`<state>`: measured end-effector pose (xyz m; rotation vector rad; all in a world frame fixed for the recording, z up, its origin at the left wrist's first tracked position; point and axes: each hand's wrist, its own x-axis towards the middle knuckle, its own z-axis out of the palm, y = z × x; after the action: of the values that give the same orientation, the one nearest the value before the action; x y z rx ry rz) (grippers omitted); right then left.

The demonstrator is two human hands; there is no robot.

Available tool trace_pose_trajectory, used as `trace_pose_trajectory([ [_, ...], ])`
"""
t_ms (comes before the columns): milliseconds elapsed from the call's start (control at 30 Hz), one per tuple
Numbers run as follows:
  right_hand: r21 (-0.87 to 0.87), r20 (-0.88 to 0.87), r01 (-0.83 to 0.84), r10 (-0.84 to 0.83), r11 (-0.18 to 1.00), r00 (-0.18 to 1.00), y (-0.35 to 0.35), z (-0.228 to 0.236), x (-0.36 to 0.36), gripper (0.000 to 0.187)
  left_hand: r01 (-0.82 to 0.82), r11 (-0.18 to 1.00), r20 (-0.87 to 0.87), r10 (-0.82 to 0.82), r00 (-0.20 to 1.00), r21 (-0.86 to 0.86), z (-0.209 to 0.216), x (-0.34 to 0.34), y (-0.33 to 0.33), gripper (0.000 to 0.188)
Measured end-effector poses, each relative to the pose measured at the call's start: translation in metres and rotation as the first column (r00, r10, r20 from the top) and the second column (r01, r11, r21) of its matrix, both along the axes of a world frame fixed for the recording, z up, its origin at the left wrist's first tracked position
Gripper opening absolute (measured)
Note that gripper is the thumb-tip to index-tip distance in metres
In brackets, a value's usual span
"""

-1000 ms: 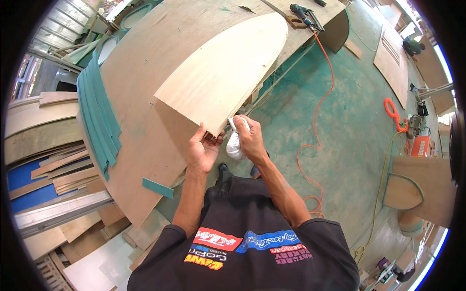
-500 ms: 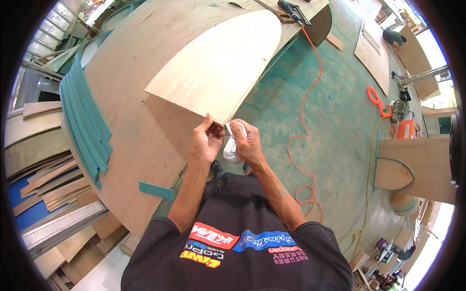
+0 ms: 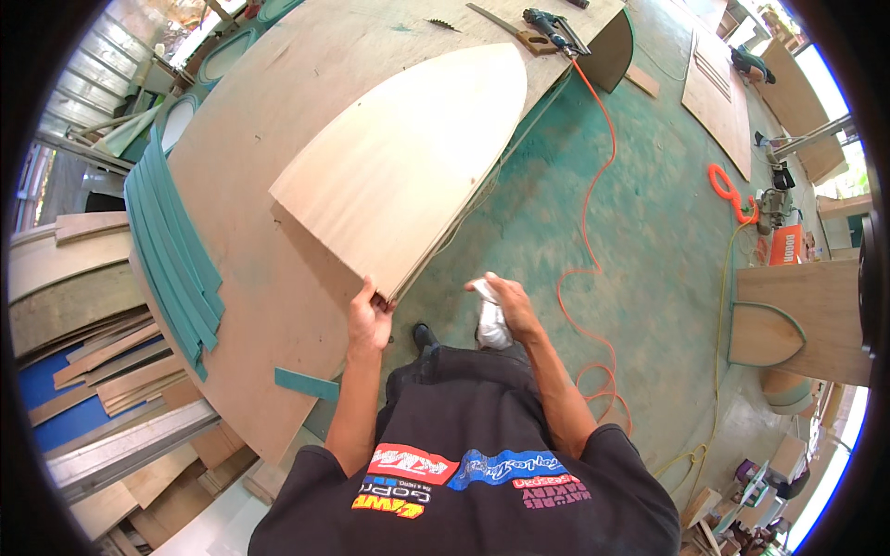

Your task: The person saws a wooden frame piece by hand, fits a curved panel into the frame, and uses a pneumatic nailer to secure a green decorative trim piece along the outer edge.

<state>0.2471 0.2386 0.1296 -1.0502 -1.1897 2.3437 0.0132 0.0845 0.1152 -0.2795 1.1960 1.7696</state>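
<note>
A pale plywood panel (image 3: 408, 157), rounded to a blunt point at its far end, lies on the large wooden worktable (image 3: 250, 259). Its layered long edge faces right. My left hand (image 3: 369, 322) is closed on the panel's near corner, thumb on top and fingers curled at the edge. Apart from the panel, to the right, my right hand (image 3: 512, 304) grips a crumpled white bundle (image 3: 492, 324); whether it is cloth or a plastic bag I cannot tell.
A power tool (image 3: 554, 30) with an orange hose and a handsaw (image 3: 533, 40) lie at the table's far edge. Teal strips (image 3: 171, 250) are stacked at left, a short teal piece (image 3: 306, 383) near me. Beyond the floor, a person (image 3: 752, 65) bends down at far right.
My right hand has moved right with the white bundle, away from the panel's corner. The panel's near end and my left hand now appear lower and further left in view.
</note>
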Motion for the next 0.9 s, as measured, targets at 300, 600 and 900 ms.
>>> trace_pose_trajectory([
  [300, -0.002, 0.287, 0.280, -0.267, 0.960, 0.920, 0.061, -0.098, 0.114, 0.050, -0.004, 0.951, -0.205, -0.062, 0.977, -0.309, -0.053, -0.018, -0.033, 0.029],
  [600, -0.001, 0.308, 0.223, -0.212, 0.975, 0.928, 0.145, -0.119, 0.118, 0.055, -0.234, 0.760, -0.468, -0.104, 0.878, -0.607, -0.103, -0.057, -0.049, 0.030],
  [900, 0.038, 0.151, 0.101, -0.106, 0.994, 0.983, 0.209, -0.117, 0.055, 0.066, -0.305, 0.454, -0.443, -0.235, 0.865, -0.837, -0.088, -0.066, -0.028, 0.031],
])
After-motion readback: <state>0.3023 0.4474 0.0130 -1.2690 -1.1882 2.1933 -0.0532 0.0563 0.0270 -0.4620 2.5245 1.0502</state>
